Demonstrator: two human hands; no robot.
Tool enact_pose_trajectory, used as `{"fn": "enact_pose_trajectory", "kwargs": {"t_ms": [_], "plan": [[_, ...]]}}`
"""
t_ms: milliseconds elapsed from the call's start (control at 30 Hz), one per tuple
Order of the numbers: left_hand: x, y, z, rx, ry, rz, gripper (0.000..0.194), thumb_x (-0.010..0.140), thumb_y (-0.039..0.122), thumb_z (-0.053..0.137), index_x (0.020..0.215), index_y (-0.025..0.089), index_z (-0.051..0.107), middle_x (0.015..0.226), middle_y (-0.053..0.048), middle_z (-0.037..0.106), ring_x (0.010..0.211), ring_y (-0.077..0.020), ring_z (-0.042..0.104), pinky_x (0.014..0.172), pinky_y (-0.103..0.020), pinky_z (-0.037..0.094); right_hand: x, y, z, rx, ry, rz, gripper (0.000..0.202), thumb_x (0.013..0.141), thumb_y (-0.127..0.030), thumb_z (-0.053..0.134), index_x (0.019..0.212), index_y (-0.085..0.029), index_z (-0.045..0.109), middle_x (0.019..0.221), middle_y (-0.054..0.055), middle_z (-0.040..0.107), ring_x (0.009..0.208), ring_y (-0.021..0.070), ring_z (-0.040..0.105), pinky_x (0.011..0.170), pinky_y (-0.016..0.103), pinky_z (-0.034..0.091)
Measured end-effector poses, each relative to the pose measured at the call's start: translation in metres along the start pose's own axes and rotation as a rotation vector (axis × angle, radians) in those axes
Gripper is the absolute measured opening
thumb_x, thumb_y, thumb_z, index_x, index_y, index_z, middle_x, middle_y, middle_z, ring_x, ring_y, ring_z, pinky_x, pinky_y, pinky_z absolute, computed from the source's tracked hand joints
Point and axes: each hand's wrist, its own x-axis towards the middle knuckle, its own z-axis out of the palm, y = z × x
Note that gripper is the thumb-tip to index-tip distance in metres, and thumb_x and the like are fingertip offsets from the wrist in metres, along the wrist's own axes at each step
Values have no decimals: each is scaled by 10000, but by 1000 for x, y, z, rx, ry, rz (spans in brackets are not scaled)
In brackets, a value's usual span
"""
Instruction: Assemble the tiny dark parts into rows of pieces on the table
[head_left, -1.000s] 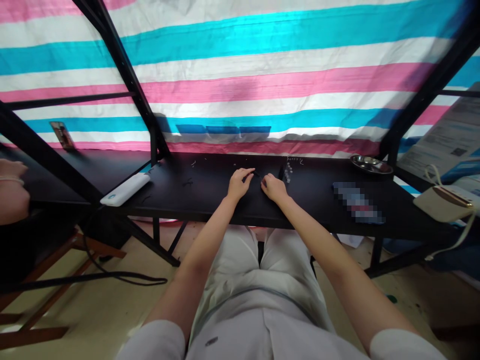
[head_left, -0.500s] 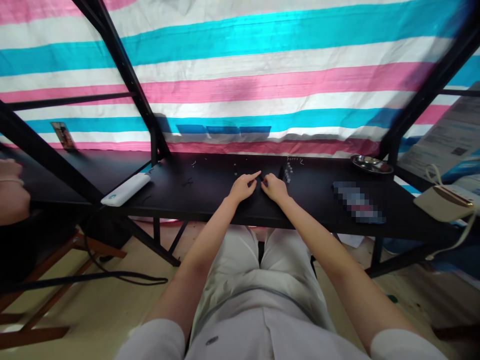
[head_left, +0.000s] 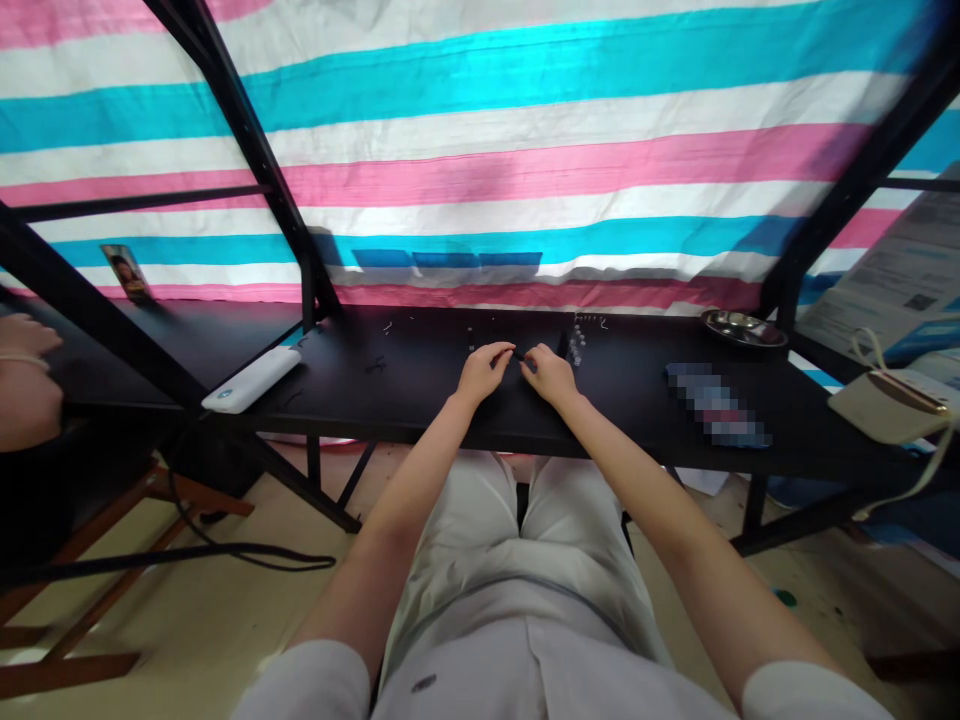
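Note:
My left hand point(head_left: 482, 371) is over the black table point(head_left: 390, 400), thumb and index finger drawn together in a pinch. What lies between those fingertips, if anything, is too small to make out. Facing it, my right hand point(head_left: 553, 374) has its fingers closed on a small black piece point(head_left: 519, 356), which points toward the left fingertips. Just beyond the right hand stands a row of small clear pieces point(head_left: 577, 345), with a dark upright block point(head_left: 563, 345) beside it. A couple of tiny pale pieces point(head_left: 470, 338) lie behind the left hand.
On the left sit a white power-bank-like box point(head_left: 253, 380) and thin black bits point(head_left: 376, 364). To the right are a shiny metal dish point(head_left: 744, 329), a blurred-out flat item point(head_left: 716, 405) and a beige bag point(head_left: 889, 407). Another person's arm point(head_left: 28, 385) shows at far left.
My left index finger, stretched out before, has curled in toward the thumb. My right hand stays nearly in place with the black piece.

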Motion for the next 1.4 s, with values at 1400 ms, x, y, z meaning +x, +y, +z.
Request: {"fn": "enact_pose_trajectory", "kwargs": {"t_ms": [1400], "plan": [[2,1,-3,273,-112,-244,160,780,314,606,740,164,646,739,-22,592,700,-133,535,646,-248,424,0,1,7,102,-45,-156,228,869,-302,486,1038,-182,582,1016,61,585,816,150,571,659,237,416]]}}
